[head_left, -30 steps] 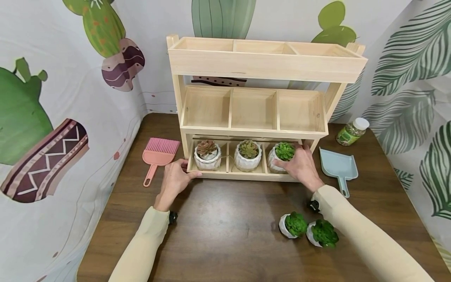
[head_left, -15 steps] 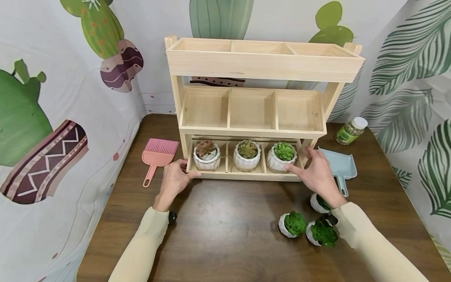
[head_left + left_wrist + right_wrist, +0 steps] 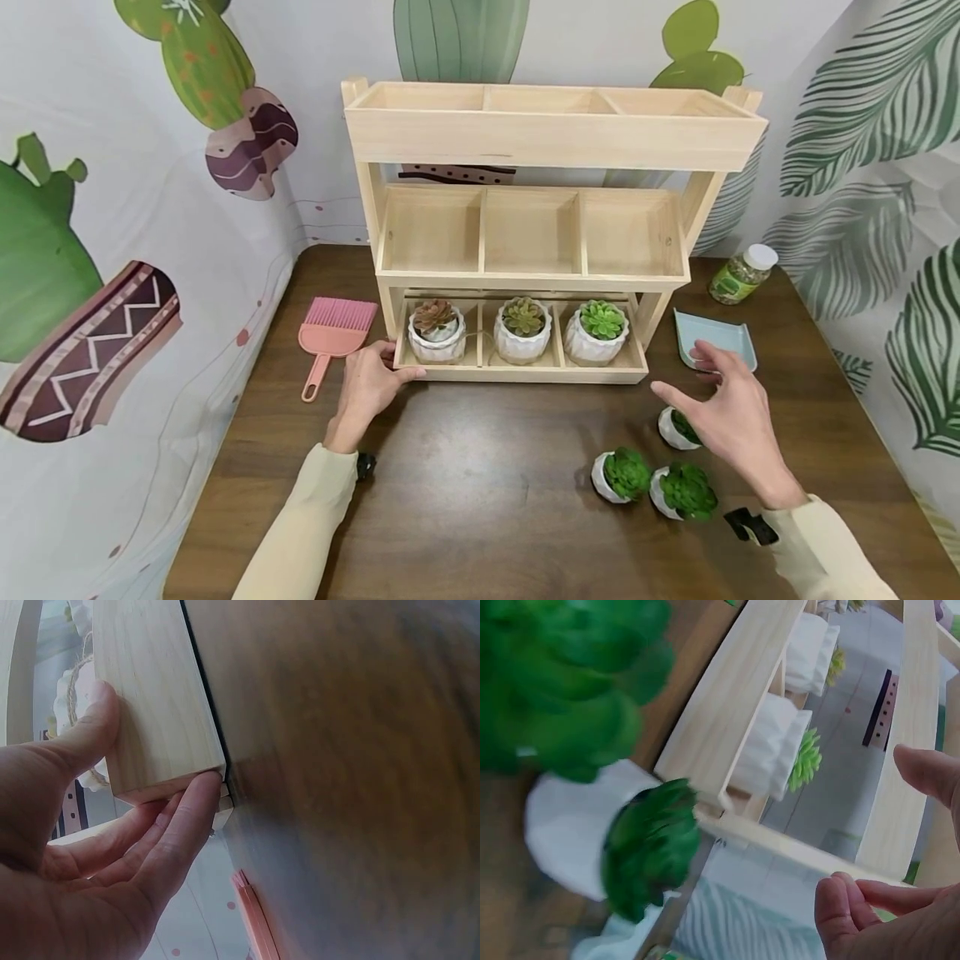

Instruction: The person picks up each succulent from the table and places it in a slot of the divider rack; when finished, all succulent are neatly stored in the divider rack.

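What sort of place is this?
Probably a staged tabletop corner, perhaps for recording: a wooden table hemmed in by cactus-and-leaf-print sheets, bearing a tiered wooden planter rack with potted succulents.

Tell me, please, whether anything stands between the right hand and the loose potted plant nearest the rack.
Nothing visible blocks the right hand from that potted plant; two more plants stand farther from the rack.

Head view: from above, facing forward and down across the table (image 3: 480,517), with the wooden shelf (image 3: 555,137) at upper centre. Left wrist view: very close, turned sideways, sharing with the head view the left corner of the bottom tray (image 3: 525,377). Right wrist view: also tilted, beside a plant (image 3: 577,675) at upper left, sharing the tray's right end.
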{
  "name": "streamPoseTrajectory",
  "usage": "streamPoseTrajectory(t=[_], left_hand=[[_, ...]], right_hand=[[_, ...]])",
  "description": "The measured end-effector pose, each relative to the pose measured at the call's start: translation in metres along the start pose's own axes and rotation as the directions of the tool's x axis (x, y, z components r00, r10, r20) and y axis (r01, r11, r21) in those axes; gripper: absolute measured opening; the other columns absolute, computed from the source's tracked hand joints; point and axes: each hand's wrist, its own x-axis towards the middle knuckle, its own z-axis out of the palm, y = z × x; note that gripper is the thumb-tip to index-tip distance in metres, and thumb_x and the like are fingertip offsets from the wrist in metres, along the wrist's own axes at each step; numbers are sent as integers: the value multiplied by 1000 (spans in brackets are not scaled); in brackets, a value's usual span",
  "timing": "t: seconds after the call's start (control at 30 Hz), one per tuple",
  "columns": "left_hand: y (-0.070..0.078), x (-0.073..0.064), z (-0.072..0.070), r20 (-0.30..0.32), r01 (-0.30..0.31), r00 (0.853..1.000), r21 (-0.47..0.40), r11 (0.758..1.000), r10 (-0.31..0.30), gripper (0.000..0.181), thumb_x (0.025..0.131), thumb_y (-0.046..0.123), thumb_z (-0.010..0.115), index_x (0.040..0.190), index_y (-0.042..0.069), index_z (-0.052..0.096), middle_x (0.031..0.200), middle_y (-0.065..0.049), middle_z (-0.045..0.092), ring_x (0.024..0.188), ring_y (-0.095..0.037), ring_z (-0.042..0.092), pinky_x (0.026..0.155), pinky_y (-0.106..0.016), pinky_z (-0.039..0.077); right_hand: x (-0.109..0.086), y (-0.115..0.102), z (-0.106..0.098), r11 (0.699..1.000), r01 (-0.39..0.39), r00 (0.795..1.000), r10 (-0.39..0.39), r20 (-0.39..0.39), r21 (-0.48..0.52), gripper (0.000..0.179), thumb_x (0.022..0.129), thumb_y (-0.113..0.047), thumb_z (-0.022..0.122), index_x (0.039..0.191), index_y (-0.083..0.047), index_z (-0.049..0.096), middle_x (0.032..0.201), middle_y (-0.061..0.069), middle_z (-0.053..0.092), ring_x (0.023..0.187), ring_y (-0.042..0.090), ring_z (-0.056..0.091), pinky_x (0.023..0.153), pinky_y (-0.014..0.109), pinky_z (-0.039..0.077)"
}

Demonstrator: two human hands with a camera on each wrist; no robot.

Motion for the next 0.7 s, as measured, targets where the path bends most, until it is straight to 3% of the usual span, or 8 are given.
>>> streamPoseTrajectory(t=[0.17, 0.3, 0.4, 0.53, 0.7], left_hand=[[0, 0, -1, 7, 2, 1000, 3, 1000, -2, 60, 81, 34, 98, 122, -5, 76, 106, -23, 83, 100, -38, 79, 88, -52, 58], [-4, 2, 1, 1, -10, 1000, -14, 1000, 10, 62, 78, 36, 100, 119, -5, 76, 103, -23, 83, 98, -38, 78, 86, -52, 58], [-21, 10, 12, -31, -42, 999, -21, 999, 41, 67, 74, 43, 102, 115, -4, 77, 97, -20, 83, 90, -35, 78, 78, -45, 58], [-28, 13, 17, -45, -59, 997, -17, 998, 59, 70, 71, 48, 102, 113, -3, 78, 94, -18, 83, 86, -32, 77, 74, -41, 56], [-9, 4, 5, -21, -31, 999, -11, 999, 30, 62, 78, 36, 100, 119, -5, 76, 101, -23, 82, 94, -38, 78, 83, -50, 59]], right_hand=[[-17, 19, -4, 999, -44, 999, 44, -26, -12, 77, 88, -25, 92, 149, 5, 58, 130, 26, 66, 110, 39, 68, 84, 23, 39], [-28, 37, -7, 996, -90, 996, 89, -23, -27, 78, 86, -30, 94, 148, 4, 60, 129, 24, 66, 99, -3, 58, 83, 23, 38], [-34, 50, -8, 993, -112, 994, 111, -15, -29, 79, 87, -34, 93, 147, 4, 60, 128, 24, 66, 91, -27, 38, 82, 21, 38], [-43, 65, -8, 990, -138, 990, 139, 11, -29, 80, 88, -37, 92, 148, 5, 59, 128, 25, 66, 89, -33, 34, 79, 18, 38], [-49, 78, -3, 986, -166, 985, 166, 54, -15, 79, 90, -38, 91, 148, 5, 59, 131, 26, 66, 89, -32, 35, 75, 12, 39]])
